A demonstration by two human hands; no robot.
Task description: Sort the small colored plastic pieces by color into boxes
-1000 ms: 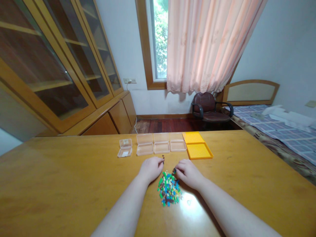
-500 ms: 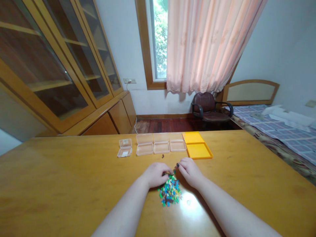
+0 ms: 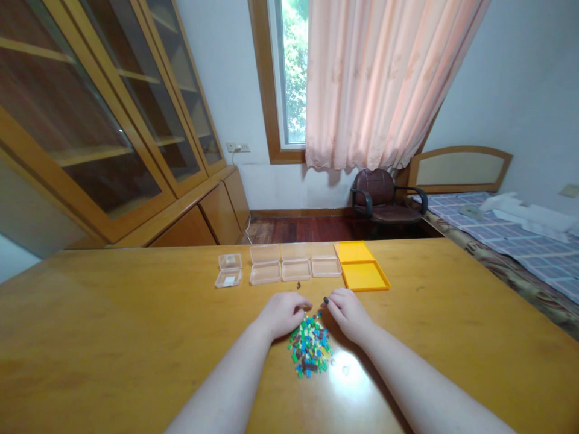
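Observation:
A heap of small building bricks (image 3: 311, 349), green, blue, yellow, cream and brown, lies on the wooden table between my forearms. My left hand (image 3: 284, 314) is at the heap's upper left edge, its thumb apart from its curved fingers, with nothing visible between them. To the right of the heap's far end, my right hand (image 3: 349, 312) has thumb and fingers closed together, with a small dark piece (image 3: 326, 301) showing at their tips. A few loose bricks lie between the two hands. Farther off, a little group of brown bricks (image 3: 298, 285) sits by itself.
Behind the hands stand three open clear boxes (image 3: 296, 278) in a row. A smaller open clear case (image 3: 228, 286) is to their left, an open yellow box (image 3: 388, 287) to their right. Beyond the table are a glass-fronted cabinet, a chair (image 3: 384, 208) and a bed.
My left hand has drawn slightly away from the heap, up and left, and its fingers have parted. More of the heap's far end shows. My right hand has hardly moved.

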